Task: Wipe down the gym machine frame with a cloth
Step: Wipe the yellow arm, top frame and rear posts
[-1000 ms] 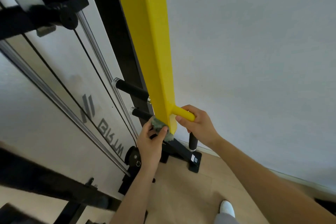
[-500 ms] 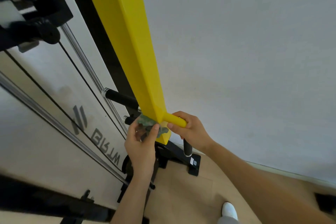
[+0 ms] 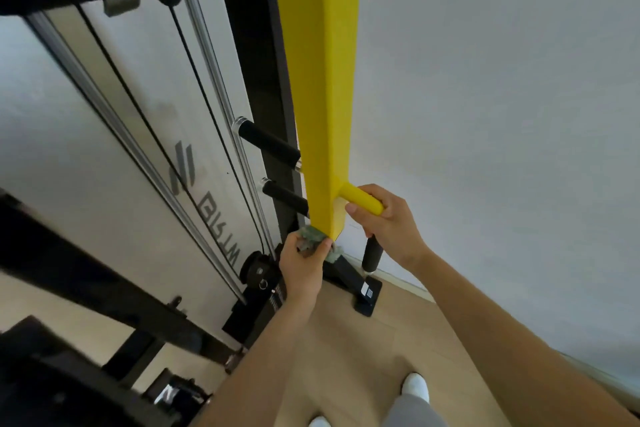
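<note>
Just changed: our left hand (image 3: pixel 304 262) has slid the cloth (image 3: pixel 311 235) down to the very bottom end of the yellow beam (image 3: pixel 318 87); it now presses against the lower left corner there.
Meaning for the task: we judge that this stroke has run out of beam, so this face looks finished at its low end. The other faces and the black frame parts probably remain to be wiped.
Against 1 s ago: the cloth then sat a little higher, flat on the beam's left face. At 0.5 s ago it was bunched just above the corner.
Unchanged: our right hand (image 3: pixel 386 218) keeps its grip on the yellow handle (image 3: pixel 362 202).
Left hand state: fingers and thumb are curled round the crumpled grey-green cloth, holding it tight to the metal.
Right hand state: wrapped closed round the yellow handle that juts from the beam's right side, steadying it.
Where the machine stands: on the wooden floor (image 3: pixel 349 350), at its far edge along the white wall, with the black foot (image 3: pixel 365 291) just below the cloth.
Nearby: 2 black padded pegs (image 3: pixel 270 146) project left of the beam, untouched.
</note>
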Demonstrator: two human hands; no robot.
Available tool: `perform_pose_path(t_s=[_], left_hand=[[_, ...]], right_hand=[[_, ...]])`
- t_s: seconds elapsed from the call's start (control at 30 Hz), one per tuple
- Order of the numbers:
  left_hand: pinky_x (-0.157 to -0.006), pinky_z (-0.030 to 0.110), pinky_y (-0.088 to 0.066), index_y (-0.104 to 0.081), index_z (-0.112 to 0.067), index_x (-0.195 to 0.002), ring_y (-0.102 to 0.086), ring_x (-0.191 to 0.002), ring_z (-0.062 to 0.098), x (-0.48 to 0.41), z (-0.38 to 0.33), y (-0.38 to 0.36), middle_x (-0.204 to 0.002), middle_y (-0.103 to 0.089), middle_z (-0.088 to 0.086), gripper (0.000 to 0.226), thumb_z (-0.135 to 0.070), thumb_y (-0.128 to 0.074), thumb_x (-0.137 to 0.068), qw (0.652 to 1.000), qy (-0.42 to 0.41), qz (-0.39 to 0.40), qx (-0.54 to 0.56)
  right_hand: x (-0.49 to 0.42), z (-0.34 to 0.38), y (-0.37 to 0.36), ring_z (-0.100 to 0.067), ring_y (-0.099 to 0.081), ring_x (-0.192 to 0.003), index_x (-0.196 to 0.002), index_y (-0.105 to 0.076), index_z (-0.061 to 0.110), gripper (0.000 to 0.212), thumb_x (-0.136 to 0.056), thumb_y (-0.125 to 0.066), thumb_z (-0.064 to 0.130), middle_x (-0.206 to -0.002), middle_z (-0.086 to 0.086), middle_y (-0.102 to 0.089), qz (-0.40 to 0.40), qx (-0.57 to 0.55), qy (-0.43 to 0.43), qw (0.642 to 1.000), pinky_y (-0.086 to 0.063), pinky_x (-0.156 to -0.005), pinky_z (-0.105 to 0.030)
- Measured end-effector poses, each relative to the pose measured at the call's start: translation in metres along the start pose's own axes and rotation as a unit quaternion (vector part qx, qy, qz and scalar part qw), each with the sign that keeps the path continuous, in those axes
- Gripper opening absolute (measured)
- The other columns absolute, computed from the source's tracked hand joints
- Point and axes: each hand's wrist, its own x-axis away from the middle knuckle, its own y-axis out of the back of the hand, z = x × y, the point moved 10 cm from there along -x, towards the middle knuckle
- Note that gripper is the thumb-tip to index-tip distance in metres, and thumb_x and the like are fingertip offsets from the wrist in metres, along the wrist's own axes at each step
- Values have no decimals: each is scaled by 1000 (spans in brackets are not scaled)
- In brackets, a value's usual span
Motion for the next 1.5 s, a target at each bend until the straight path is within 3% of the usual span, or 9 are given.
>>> perform_pose_path(t_s=[0.1,0.43,0.6,0.77,0.9,1.07,1.23,1.37,1.5], left_hand=[[-90,34,-59,-61,-29,-94,-68,-92,3,1,-2,1,-98,-69,-5,29,-18,-84,-81,999,13,-12,27],[-87,12,-52,-67,-22,-127,-67,-107,3,-6,-96,16,-113,-73,-5,32,-13,-67,-96,989,-101,77,71],[-92,25,-57,-61,-19,-134,-65,-110,6,-2,-102,18,-118,-70,-6,43,-18,-72,-93,985,-119,120,20],[-74,39,-65,-62,-17,-133,-69,-97,12,-6,-99,20,-109,-69,-2,41,-24,-71,-93,984,-122,119,-61],[-75,14,-56,-70,-15,-121,-68,-82,-3,-10,-95,22,-98,-72,-8,30,-24,-72,-93,980,-141,93,-107],[-78,41,-64,-73,-34,-99,-74,-88,11,-17,-90,23,-87,-72,-16,26,-9,-71,-92,993,-72,91,5],[-91,34,-60,-72,-43,-108,-70,-111,15,-20,-107,21,-112,-74,-14,46,0,-63,-93,980,-34,153,125],[-99,38,-56,-67,-26,-130,-64,-123,18,-22,-108,22,-128,-70,-2,37,-23,-54,-95,948,24,228,223],[-107,46,-49,-64,-22,-135,-60,-129,18,-21,-94,17,-137,-65,1,55,-54,-41,-96,935,56,280,210]], right_hand=[[-1,-1,1,-10,-55,-57,-108,-69,21,16,-94,-71,28,-66,14,-58,-6,17,3,1000,-46,-55,-20],[1,0,-3,-11,-55,-56,-105,-69,26,12,-94,-71,30,-70,12,-61,-4,20,14,1000,-47,-56,-19],[1,-1,-3,-15,-55,-56,-106,-69,25,13,-94,-70,30,-73,8,-62,-5,21,6,1000,-49,-57,-22],[2,-3,-3,-12,-56,-57,-110,-67,23,19,-94,-68,33,-74,12,-61,-8,31,4,999,-49,-58,-18],[3,-4,-3,-11,-56,-57,-109,-67,26,18,-94,-67,36,-74,14,-61,-14,33,4,999,-50,-58,-19],[4,-2,-2,-11,-57,-58,-110,-67,27,26,-90,-66,43,-74,14,-62,-17,32,2,999,-51,-59,-20],[3,-4,-1,-9,-56,-58,-112,-67,22,24,-93,-67,37,-75,13,-62,-22,31,1,999,-50,-58,-19],[4,-5,-1,-11,-57,-58,-109,-68,24,23,-92,-68,39,-75,7,-62,-24,26,4,999,-50,-59,-20],[3,-6,-1,-11,-57,-58,-108,-68,26,24,-90,-69,43,-75,6,-62,-25,23,4,999,-51,-58,-21]])
